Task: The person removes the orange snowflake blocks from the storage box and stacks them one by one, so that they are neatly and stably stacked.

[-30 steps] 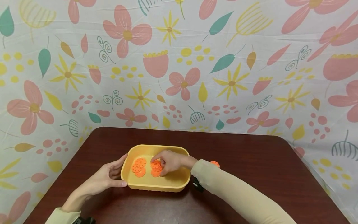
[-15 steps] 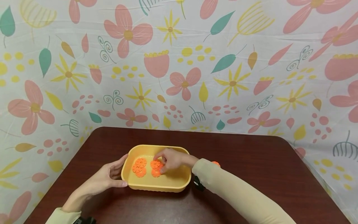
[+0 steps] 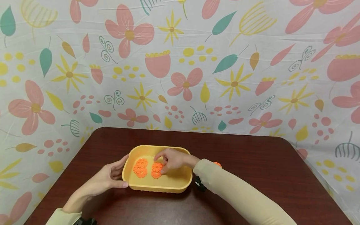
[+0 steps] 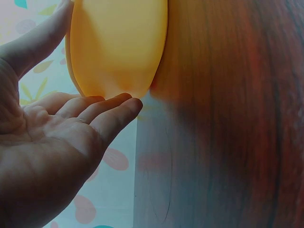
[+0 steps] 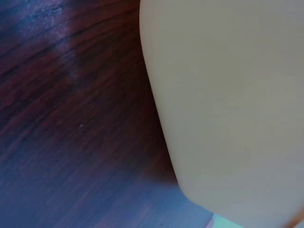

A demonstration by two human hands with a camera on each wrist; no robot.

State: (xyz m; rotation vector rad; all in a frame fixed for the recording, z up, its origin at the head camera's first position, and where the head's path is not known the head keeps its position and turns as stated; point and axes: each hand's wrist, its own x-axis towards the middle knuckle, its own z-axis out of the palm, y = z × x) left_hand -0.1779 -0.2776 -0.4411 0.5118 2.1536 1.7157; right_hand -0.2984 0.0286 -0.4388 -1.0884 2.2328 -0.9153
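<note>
In the head view, a yellow plastic tub stands on the dark table. Two small groups of orange notched discs lie in it, one group at left and another near the middle. My left hand spans the tub's left end, thumb at the near corner and fingers on the far side; the left wrist view shows these fingers fairly straight against the wall. My right hand reaches in from the right and pinches the top orange disc of the middle group between thumb and index finger.
An orange piece lies right of the tub, mostly hidden behind my right sleeve. The brown table meets a flower-patterned cloth behind. A smooth pale surface fills much of the right wrist view.
My right fingertips have drawn slightly together and upward at the middle group, and its top disc has shifted a little. My left hand and the tub stay in place.
</note>
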